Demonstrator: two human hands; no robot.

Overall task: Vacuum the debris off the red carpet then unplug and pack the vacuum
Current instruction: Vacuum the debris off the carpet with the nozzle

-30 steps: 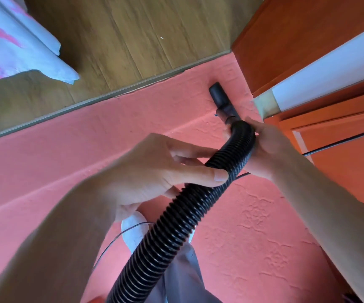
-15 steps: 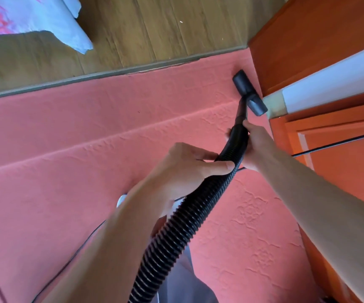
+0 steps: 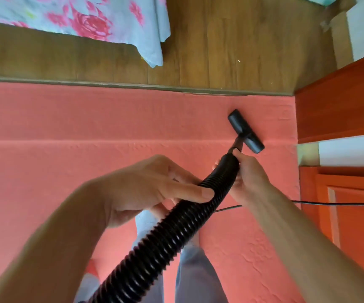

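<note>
Black ribbed hose (image 3: 168, 237) lies gripped in both hands: the left hand (image 3: 155, 189) curls round it mid-length and the right hand (image 3: 249, 176) clasps its front end. Beyond them the flat nozzle (image 3: 245, 131) rests on the red carpet (image 3: 67, 127), near the wooden floor (image 3: 242, 51) and an orange cabinet (image 3: 340, 101).

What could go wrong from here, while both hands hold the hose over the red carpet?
The thin black cord runs over the carpet and passes behind the right hand; the hose might snag it. The nozzle sits close to the orange cabinet, so a wide stroke could knock it.
</note>
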